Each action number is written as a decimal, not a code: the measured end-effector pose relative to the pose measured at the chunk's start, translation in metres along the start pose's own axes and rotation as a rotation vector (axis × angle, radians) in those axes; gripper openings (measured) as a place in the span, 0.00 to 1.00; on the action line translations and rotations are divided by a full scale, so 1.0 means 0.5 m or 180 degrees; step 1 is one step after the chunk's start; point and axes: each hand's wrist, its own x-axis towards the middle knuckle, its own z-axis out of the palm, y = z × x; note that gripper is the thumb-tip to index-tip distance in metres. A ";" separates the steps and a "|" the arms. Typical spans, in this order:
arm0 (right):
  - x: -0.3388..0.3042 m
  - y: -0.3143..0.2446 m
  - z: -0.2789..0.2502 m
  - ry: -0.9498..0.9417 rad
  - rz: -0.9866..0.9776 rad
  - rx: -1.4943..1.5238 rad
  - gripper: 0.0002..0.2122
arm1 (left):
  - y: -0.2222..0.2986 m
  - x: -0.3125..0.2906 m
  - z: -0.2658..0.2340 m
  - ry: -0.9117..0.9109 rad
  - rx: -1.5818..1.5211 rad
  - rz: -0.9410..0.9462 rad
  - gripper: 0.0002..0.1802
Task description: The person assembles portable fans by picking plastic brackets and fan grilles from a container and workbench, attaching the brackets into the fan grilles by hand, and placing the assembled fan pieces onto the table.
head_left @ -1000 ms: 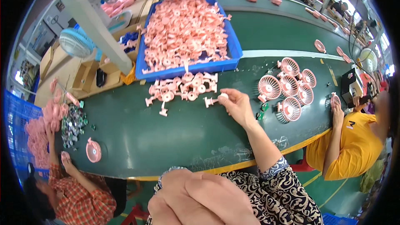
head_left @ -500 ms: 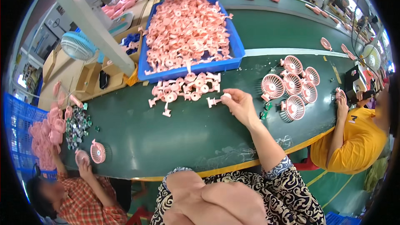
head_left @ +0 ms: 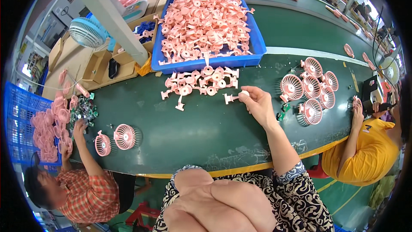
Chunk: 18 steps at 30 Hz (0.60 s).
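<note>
Between its thumb and fingers my right hand (head_left: pixel 259 106) pinches a small pink plastic part (head_left: pixel 232 98), a round hub with a stem and crosspiece, just above the green table. Beside it lies a loose pile of the same pink parts (head_left: pixel 201 81). Behind the pile, a blue tray (head_left: pixel 206 64) is heaped with many more of them. My left hand (head_left: pixel 219 206) looms large and close at the lower edge; its fingertips are hidden, and whether it holds anything does not show.
Several pink fan cages (head_left: pixel 312 87) lie right of my hand near small green circuit boards (head_left: pixel 283 112). Two more pink cages (head_left: pixel 125 137) stand at left. A co-worker in a checked shirt (head_left: pixel 90 193) sits left; another in yellow (head_left: pixel 365 150) sits right.
The view has shifted, so the table's contents sit further right. My right hand keeps hold of the pink part. The left co-worker has set down a cage and reached into the green boards.
</note>
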 end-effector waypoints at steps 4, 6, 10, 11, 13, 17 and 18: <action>0.002 0.002 -0.002 -0.0018 0.0040 0.0020 0.20 | 0.003 -0.005 -0.029 -0.0488 -0.0067 -0.0060 0.03; 0.003 0.003 -0.004 -0.0025 0.0041 -0.0001 0.20 | -0.003 0.039 -0.042 -0.0640 -0.0325 -0.0206 0.04; 0.001 0.000 -0.005 -0.0015 0.0052 0.0022 0.20 | -0.010 0.033 -0.049 -0.0830 -0.0636 -0.0319 0.05; 0.001 -0.001 -0.005 -0.0008 0.0059 0.0039 0.19 | -0.013 0.036 -0.055 -0.0979 -0.0747 -0.0339 0.05; 0.002 0.001 -0.007 -0.0009 0.0046 0.0030 0.19 | -0.015 0.039 -0.058 -0.1136 -0.0873 -0.0354 0.05; 0.004 0.005 0.004 -0.0037 -0.0062 0.0187 0.19 | 0.030 0.026 -0.044 -0.0573 -0.0912 -0.0703 0.05; 0.004 0.007 0.001 -0.0015 -0.0052 0.0184 0.19 | 0.042 0.019 -0.032 -0.0194 -0.1244 -0.1102 0.07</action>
